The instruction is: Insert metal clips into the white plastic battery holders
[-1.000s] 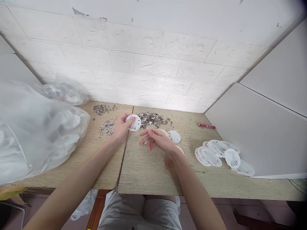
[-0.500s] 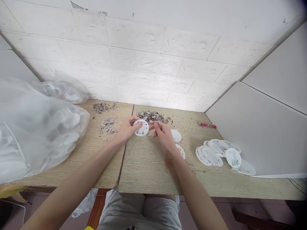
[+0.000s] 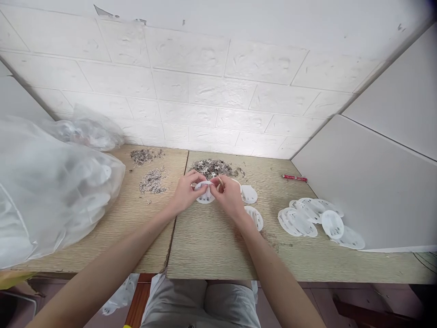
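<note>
In the head view, a large translucent plastic bag [image 3: 58, 191] takes up the left end of the tabletop [image 3: 211, 246], bulging with white round pieces that show dimly through its wall. Behind it, against the white brick-patterned wall [image 3: 201, 95], lies a smaller clear bag [image 3: 90, 130]; what it contains is too blurred to name. A third clear bag [image 3: 121, 294], below the tabletop edge, has whitish contents that cannot be made out.

The white disc [image 3: 205, 195] is between the two hands, in front of the large pile of small metal parts [image 3: 213, 168]. The left hand [image 3: 187, 191] has its grip closed on the disc's left side, thumb over the face. The right hand [image 3: 227, 193] has its grip nearly closed at the disc's upper right edge, thumb and fingertips together; whether a small part is pinched there cannot be told.

Two smaller metal piles [image 3: 153, 181] lie left of the tabletop seam. More discs [image 3: 253, 217] lie beside the right wrist, and overlapping finished-looking discs [image 3: 298, 222] lie farther right, below a red tool [image 3: 294, 177].
</note>
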`<state>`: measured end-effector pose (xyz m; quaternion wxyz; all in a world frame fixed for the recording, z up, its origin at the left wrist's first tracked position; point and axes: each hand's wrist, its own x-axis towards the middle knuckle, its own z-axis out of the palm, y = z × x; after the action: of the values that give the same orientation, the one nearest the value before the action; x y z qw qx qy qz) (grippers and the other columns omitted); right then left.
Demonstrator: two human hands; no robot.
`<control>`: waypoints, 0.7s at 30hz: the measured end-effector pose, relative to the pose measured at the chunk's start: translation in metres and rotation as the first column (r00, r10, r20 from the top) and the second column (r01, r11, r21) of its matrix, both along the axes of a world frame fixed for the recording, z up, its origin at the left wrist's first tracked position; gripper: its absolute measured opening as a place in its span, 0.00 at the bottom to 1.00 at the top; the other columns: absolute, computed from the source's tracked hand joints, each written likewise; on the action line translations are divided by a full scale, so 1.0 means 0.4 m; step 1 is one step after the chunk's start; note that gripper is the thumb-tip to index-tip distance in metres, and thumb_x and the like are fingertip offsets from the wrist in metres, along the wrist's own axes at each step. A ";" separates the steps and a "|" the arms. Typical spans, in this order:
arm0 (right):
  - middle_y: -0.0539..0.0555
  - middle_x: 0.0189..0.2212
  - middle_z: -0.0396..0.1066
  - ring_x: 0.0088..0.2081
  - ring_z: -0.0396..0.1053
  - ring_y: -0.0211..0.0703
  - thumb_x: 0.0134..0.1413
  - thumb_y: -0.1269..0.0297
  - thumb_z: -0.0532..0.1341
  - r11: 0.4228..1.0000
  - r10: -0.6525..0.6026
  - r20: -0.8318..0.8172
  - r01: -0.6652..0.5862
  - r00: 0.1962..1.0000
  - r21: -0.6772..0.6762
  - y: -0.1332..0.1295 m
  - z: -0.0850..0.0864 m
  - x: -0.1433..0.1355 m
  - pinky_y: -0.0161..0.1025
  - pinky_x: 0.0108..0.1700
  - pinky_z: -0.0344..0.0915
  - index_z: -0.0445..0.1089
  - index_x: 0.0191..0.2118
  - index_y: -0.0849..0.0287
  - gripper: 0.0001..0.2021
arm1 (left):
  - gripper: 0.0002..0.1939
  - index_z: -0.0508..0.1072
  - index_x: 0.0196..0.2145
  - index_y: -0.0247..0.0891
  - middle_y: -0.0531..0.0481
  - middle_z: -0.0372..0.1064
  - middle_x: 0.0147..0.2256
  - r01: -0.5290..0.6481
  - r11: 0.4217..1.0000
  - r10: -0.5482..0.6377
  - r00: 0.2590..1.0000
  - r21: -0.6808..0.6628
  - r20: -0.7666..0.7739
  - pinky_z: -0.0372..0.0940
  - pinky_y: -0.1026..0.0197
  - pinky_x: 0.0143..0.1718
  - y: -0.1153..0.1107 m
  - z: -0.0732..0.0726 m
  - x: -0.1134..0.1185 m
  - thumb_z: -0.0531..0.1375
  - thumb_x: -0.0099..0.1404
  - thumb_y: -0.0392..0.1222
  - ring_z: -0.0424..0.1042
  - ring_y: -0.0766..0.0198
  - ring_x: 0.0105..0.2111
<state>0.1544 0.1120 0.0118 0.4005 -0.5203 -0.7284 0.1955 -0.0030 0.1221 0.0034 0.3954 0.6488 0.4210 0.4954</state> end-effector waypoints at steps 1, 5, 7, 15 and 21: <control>0.51 0.28 0.70 0.28 0.64 0.39 0.54 0.66 0.57 1.000 0.008 0.032 -0.009 0.999 0.016 0.000 -0.002 0.001 0.36 0.32 0.59 0.69 0.32 0.58 0.04 | 0.04 0.74 0.29 0.38 0.48 0.63 0.33 0.008 1.000 -0.008 1.000 0.022 -0.017 0.60 0.65 0.25 0.000 -0.002 -0.001 0.63 0.55 0.41 0.65 0.62 0.32; 0.53 0.31 0.70 0.29 0.64 0.40 0.57 0.68 0.55 0.991 0.038 0.153 -0.057 0.987 0.122 -0.002 -0.009 0.002 0.36 0.32 0.59 0.67 0.33 0.58 0.04 | 0.02 0.72 0.29 0.39 0.49 0.63 0.33 0.007 0.981 0.025 0.986 0.192 -0.166 0.60 0.64 0.30 0.000 -0.013 -0.004 0.60 0.59 0.38 0.64 0.63 0.33; 0.53 0.31 0.70 0.29 0.65 0.39 0.57 0.69 0.55 0.981 0.039 0.188 -0.073 0.981 0.180 -0.005 -0.012 0.002 0.36 0.32 0.59 0.67 0.33 0.58 0.04 | 0.02 0.70 0.29 0.40 0.49 0.63 0.33 0.007 0.962 0.055 0.974 0.271 -0.221 0.61 0.62 0.33 -0.003 -0.015 -0.004 0.59 0.59 0.37 0.64 0.62 0.33; 0.56 0.31 0.68 0.32 0.64 0.40 0.60 0.71 0.52 0.916 0.060 0.214 -0.139 0.975 0.376 -0.013 -0.022 0.002 0.36 0.33 0.60 0.66 0.34 0.57 0.07 | 0.04 0.71 0.26 0.42 0.45 0.67 0.34 -0.058 0.950 0.107 0.983 0.307 -0.146 0.62 0.57 0.41 -0.020 0.004 -0.018 0.64 0.55 0.42 0.65 0.57 0.38; 0.54 0.32 0.69 0.30 0.64 0.40 0.59 0.66 0.53 0.946 0.085 0.144 -0.125 0.986 0.297 -0.017 -0.015 0.008 0.36 0.32 0.60 0.67 0.35 0.56 0.06 | 0.02 0.75 0.28 0.43 0.47 0.68 0.34 -0.016 0.970 0.032 0.998 0.243 -0.060 0.61 0.58 0.40 -0.026 0.012 -0.017 0.65 0.54 0.40 0.66 0.59 0.36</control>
<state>0.1577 0.1052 0.0058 0.4170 -0.4240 -0.8011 0.0676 -0.0099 0.1116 0.0083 0.2938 0.7024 0.3775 0.5271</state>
